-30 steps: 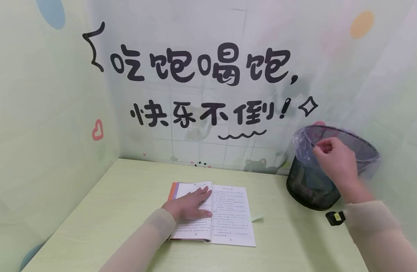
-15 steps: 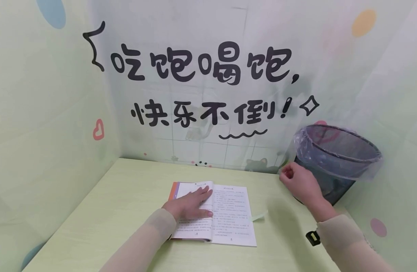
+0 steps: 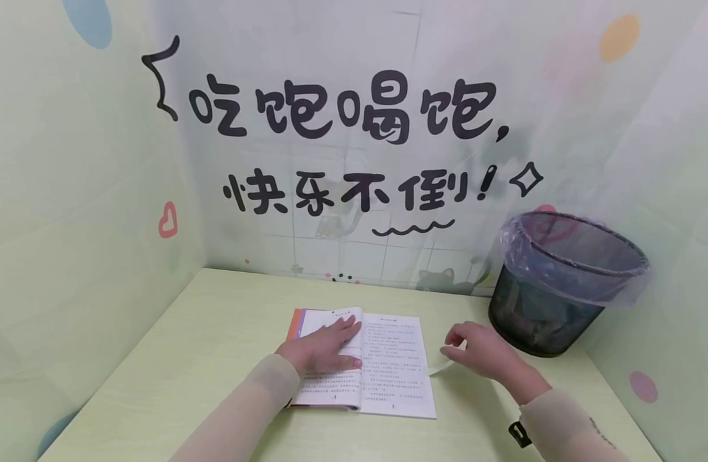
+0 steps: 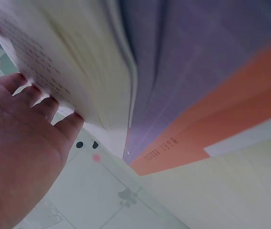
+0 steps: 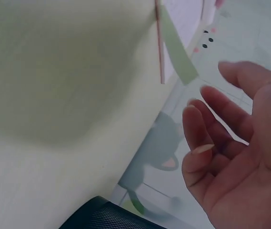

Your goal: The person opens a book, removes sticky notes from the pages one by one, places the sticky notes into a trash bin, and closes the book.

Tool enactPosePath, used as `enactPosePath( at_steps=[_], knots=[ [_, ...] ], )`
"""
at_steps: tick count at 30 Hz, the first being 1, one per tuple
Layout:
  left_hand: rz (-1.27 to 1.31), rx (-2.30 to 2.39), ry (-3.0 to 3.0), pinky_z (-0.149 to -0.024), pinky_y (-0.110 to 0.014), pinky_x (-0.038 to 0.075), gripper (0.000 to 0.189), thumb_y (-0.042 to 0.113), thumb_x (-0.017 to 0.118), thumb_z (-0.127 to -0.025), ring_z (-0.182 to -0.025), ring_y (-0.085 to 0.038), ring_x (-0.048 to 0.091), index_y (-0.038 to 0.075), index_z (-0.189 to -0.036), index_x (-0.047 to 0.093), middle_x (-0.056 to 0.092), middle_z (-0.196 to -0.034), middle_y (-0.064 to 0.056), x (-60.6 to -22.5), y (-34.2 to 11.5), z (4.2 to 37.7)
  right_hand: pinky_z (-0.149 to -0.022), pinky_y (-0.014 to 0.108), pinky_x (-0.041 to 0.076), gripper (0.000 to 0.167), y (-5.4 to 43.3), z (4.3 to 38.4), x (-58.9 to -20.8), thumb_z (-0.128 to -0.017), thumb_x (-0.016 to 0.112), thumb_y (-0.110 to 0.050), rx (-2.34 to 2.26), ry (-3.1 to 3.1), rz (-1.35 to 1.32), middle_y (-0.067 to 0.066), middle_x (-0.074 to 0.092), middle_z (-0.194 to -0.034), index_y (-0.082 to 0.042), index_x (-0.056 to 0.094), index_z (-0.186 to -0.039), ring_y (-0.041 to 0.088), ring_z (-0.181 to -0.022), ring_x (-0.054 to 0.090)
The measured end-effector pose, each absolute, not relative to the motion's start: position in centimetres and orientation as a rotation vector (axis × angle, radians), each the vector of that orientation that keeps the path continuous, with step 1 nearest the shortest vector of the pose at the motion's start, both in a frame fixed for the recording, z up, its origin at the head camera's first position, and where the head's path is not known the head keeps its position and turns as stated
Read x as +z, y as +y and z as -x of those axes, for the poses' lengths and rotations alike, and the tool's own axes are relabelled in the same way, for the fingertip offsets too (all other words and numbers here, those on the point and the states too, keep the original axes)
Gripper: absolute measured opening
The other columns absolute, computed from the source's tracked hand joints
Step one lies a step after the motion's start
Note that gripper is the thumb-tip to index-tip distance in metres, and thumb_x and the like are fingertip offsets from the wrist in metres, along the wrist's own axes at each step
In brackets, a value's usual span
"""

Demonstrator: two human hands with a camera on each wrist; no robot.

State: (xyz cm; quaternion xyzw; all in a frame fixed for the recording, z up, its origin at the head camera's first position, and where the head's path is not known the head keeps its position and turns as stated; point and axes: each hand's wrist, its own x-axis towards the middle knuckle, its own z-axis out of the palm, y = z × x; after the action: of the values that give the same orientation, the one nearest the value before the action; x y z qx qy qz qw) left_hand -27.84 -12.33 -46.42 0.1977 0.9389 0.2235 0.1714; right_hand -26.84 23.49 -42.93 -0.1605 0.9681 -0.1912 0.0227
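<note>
An open book [image 3: 395,369] lies on the table, printed pages facing up. My left hand [image 3: 321,350] rests on its left page with fingers spread toward the spine. The left wrist view shows that hand [image 4: 28,143] against the page, beside purple and orange cover flaps [image 4: 192,90]. From the right page's outer edge sticks a pale green paper strip [image 5: 177,50]. Close to the strip's free end is my right hand [image 3: 483,353]. In the right wrist view its thumb and loosely bent fingers [image 5: 228,112] stand apart, with nothing between them.
A black mesh waste bin [image 3: 527,317] with a clear purplish liner [image 3: 512,247] stands at the back right. Printed fabric walls enclose the pale table [image 3: 186,359] at left, back and right. A small black device [image 3: 518,434] sits at the right wrist.
My right hand has come from over the bin's rim, down and left to the green strip, and its thumb and fingers have parted. The left hand stays on the book.
</note>
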Motion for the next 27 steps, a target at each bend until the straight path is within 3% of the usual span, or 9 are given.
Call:
enactPosePath(
  at_steps=[4, 10, 27],
  knots=[
    [-0.576, 0.628, 2.662, -0.139, -0.059, 0.021, 0.093, 0.061, 0.070, -0.101, -0.173, -0.032, 0.016, 0.026, -0.176, 0.027, 0.017, -0.186, 0.004, -46.5, -12.4, 27.9, -0.081, 0.037, 0.057, 0.018, 23.5, 26.5, -43.7, -0.092, 0.088, -0.029, -0.567, 2.962, 0.538, -0.006, 0.070, -0.092, -0.017, 0.074, -0.094, 0.010, -0.083, 0.059],
    [-0.581, 0.634, 2.667, -0.139, -0.059, 0.023, 0.093, 0.061, 0.071, -0.101, -0.173, -0.032, 0.017, 0.024, -0.176, 0.028, 0.018, -0.186, 0.003, -46.5, -12.5, 27.9, -0.076, 0.032, 0.052, 0.016, 23.7, 26.2, -44.4, -0.087, 0.088, -0.017, -0.566, 2.913, 0.583, -0.008, 0.068, -0.088, -0.020, 0.072, -0.087, 0.010, -0.080, 0.056],
    [-0.573, 0.631, 2.664, -0.139, -0.058, 0.021, 0.094, 0.060, 0.071, -0.101, -0.173, -0.030, 0.015, 0.024, -0.176, 0.028, 0.018, -0.186, 0.003, -46.5, -12.4, 27.9, -0.069, 0.028, 0.046, 0.018, 24.0, 26.1, -45.5, -0.097, 0.080, -0.018, -0.490, 2.946, 0.626, -0.012, 0.063, -0.079, -0.023, 0.071, -0.083, 0.005, -0.072, 0.050]
  ],
)
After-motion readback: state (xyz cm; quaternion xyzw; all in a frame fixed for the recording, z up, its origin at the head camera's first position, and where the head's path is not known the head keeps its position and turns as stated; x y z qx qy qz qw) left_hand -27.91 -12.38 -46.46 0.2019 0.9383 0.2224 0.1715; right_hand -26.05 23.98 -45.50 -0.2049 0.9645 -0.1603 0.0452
